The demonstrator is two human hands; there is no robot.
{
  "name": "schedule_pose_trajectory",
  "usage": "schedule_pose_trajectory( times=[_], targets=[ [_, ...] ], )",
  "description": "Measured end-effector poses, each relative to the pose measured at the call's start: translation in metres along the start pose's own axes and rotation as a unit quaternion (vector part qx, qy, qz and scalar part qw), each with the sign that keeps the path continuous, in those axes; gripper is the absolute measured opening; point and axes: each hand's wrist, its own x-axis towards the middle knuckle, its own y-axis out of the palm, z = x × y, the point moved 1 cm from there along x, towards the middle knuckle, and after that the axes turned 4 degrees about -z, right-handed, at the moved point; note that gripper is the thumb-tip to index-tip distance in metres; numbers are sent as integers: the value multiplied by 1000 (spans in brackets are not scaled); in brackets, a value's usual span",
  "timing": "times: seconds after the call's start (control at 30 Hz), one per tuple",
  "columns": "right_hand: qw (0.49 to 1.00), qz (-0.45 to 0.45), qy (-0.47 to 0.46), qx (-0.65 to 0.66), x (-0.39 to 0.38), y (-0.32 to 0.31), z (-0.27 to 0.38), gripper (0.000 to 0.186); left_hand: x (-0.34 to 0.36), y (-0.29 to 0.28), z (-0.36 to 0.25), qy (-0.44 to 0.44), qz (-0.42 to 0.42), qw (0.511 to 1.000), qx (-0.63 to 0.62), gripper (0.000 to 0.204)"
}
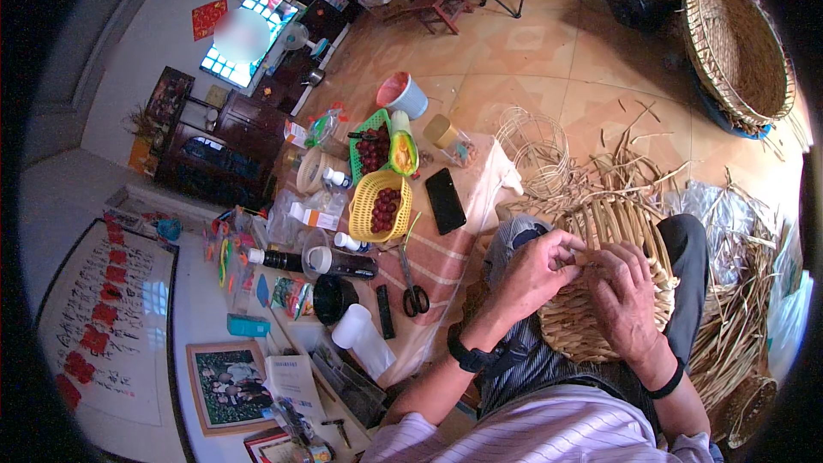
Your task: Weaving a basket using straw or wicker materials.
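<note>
A partly woven straw basket [570,330] rests on my lap, its loose, upright strands [609,221] standing along the far side. My left hand [538,273] is over the basket's left part, with thumb and fingertips pinched together. Close against it, my right hand [619,296] lies over the middle of the weave with its fingers curled. The fingertips of both hands meet at what looks like a thin straw strand, mostly hidden by the fingers.
Left of me, a cloth-covered table holds scissors [415,296], a black phone [445,201], a yellow basket of grapes [358,221] and several bottles. Loose straw [733,326] lies on the floor to my right. A large woven basket [744,51] stands far right.
</note>
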Motion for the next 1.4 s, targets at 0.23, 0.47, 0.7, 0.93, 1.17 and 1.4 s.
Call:
schedule_pose_trajectory(
  times=[0.23,0.47,0.7,0.93,1.17,1.4],
  targets=[
    [1000,-2,8,11,1,2,-2,33,1,4,6,-41,-20,990,-137,34],
    [1000,11,6,15,-5,3,-6,38,0,-6,0,-70,50,978,-191,44],
    [999,36,-18,-23,-30,3,-11,30,-3,-7,-1,-117,30,969,-216,47],
    [1000,-21,-15,-10,-28,-7,-14,43,3,-13,-17,-103,90,976,-171,40],
    [1000,-22,-8,-6,-25,-6,-11,36,3,-14,-11,-148,60,957,-241,38],
    [999,-22,8,25,-9,-10,-17,35,7,-21,-8,-163,129,929,-306,45]
  ],
)
